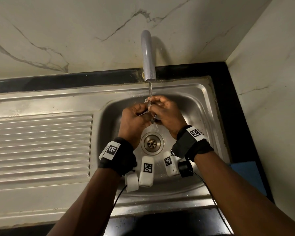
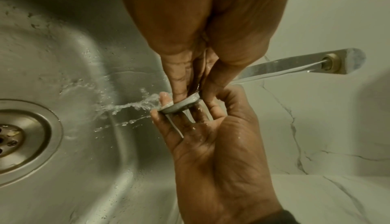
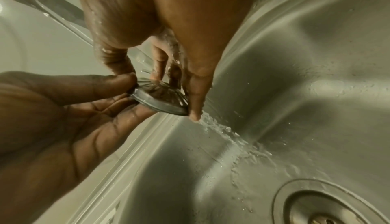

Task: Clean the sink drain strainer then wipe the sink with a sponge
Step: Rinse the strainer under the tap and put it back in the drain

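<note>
A round metal drain strainer (image 1: pixel 152 118) is held edge-up under running water over the steel sink (image 1: pixel 197 106). My left hand (image 1: pixel 136 116) pinches its rim, thumb on top and fingers beneath. My right hand (image 1: pixel 165 109) grips the opposite rim with curled fingers. In the left wrist view the strainer (image 2: pixel 183 105) sits between the left hand (image 2: pixel 181 77) above and the right hand (image 2: pixel 211 136) below. The strainer's slotted face (image 3: pixel 160 97) shows in the right wrist view, between the right hand (image 3: pixel 159 67) and left hand (image 3: pixel 73 104). Water runs off it into the bowl.
The tap (image 1: pixel 147 57) pours a thin stream (image 1: pixel 150 90). The open drain (image 1: pixel 152 143) lies below the hands, with a bit of debris (image 2: pixel 12 133) in its holes. A ribbed drainboard (image 1: pixel 41 142) is left; a blue sponge-like pad (image 1: pixel 245 174) lies on the right counter.
</note>
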The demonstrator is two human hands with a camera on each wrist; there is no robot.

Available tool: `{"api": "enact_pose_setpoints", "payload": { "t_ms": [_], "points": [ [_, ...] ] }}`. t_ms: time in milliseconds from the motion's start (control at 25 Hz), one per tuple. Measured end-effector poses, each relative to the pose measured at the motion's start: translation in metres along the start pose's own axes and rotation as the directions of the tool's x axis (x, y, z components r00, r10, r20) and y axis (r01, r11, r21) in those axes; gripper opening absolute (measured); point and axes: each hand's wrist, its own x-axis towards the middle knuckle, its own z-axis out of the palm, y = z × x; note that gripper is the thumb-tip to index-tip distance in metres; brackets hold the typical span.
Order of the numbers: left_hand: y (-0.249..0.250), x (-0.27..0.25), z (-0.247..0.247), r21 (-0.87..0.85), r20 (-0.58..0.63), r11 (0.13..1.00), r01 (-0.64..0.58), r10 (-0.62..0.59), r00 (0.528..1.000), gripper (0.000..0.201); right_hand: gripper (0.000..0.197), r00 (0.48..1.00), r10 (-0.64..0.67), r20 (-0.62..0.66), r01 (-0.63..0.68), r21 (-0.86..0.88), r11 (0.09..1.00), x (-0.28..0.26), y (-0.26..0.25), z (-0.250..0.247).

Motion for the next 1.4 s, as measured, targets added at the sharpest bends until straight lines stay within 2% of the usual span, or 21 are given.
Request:
{"api": "enact_pose_setpoints", "payload": {
  "t_ms": [200,360,440,520,640,840,1040,1240,1400],
  "points": [
    [0.001,-0.004,0.003,0.002,-0.009,1.0,-0.014,0.014,1.0,0.023,0.017,0.993,-0.026,-0.112,0.022,-0.037,0.999,0.006,0.0,0.008],
    [-0.001,-0.007,0.004,0.025,-0.014,0.999,-0.029,0.03,0.999,0.023,0.014,0.984,-0.063,-0.165,0.027,-0.212,0.977,0.015,0.006,0.013],
    [-0.001,-0.007,0.004,0.049,-0.009,0.998,-0.044,0.044,0.999,0.023,0.022,0.988,-0.075,-0.137,0.04,-0.245,0.969,0.015,0.006,0.016],
    [0.0,-0.006,0.003,0.032,-0.007,0.999,-0.036,0.036,0.999,0.022,0.031,0.998,-0.06,-0.028,0.053,-0.216,0.975,0.012,0.008,0.018],
    [0.003,-0.007,-0.002,-0.006,0.014,1.0,-0.018,0.018,1.0,0.024,0.032,0.993,-0.038,0.113,0.051,-0.116,0.992,0.006,0.013,0.014],
    [-0.002,-0.01,-0.005,0.005,0.038,1.0,0.009,-0.009,0.999,0.021,0.028,0.995,-0.055,0.086,0.069,-0.177,0.982,0.014,0.014,0.015],
    [0.004,-0.011,-0.003,-0.111,0.033,0.993,0.05,-0.047,0.998,0.023,0.034,0.996,0.093,0.007,-0.093,-0.03,0.995,0.027,0.013,0.009],
    [0.011,-0.009,-0.001,-0.165,0.007,0.975,0.148,-0.149,0.989,0.023,0.01,0.992,0.074,0.101,-0.077,0.021,0.997,0.023,0.008,0.009],
    [0.012,-0.008,-0.003,-0.161,0.001,0.971,0.176,-0.178,0.984,0.025,0.017,0.995,0.045,0.093,-0.046,0.011,0.999,0.021,0.012,0.009]
  ]
}}
